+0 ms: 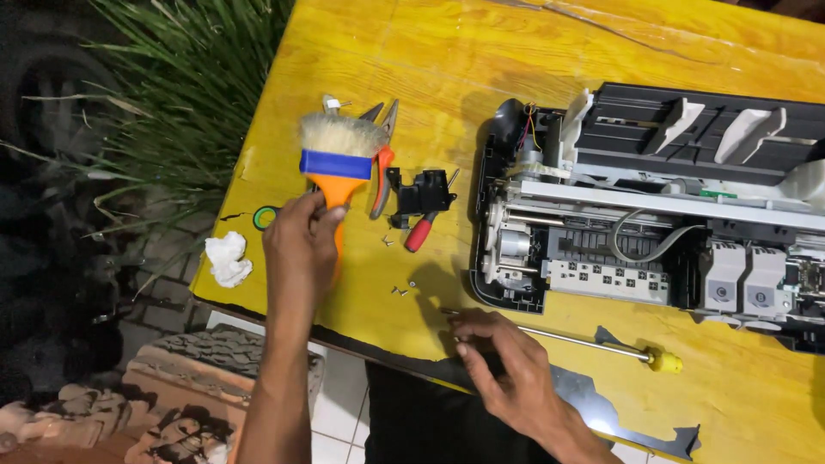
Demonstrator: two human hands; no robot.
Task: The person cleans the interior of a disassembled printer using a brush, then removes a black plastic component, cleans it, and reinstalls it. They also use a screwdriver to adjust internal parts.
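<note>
Hands at an opened printer [653, 206]
Left hand [301, 245] grips the orange paintbrush [339, 159]; right hand [507, 365], fingers loosely curled, touches the long screwdriver [567, 338] on the yellow worktop [430, 60].

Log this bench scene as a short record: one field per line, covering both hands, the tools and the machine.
Surface: yellow table
Left hand: grips the orange handle of the brush, bristles pointing away
Right hand: fingers on the tip end of the long screwdriver, which lies flat
Machine: opened printer, cover off, at right
Between hands: loose screws
By the brush: pliers, black part, red-handled screwdriver
Left edge: white tissue, green ring
</note>
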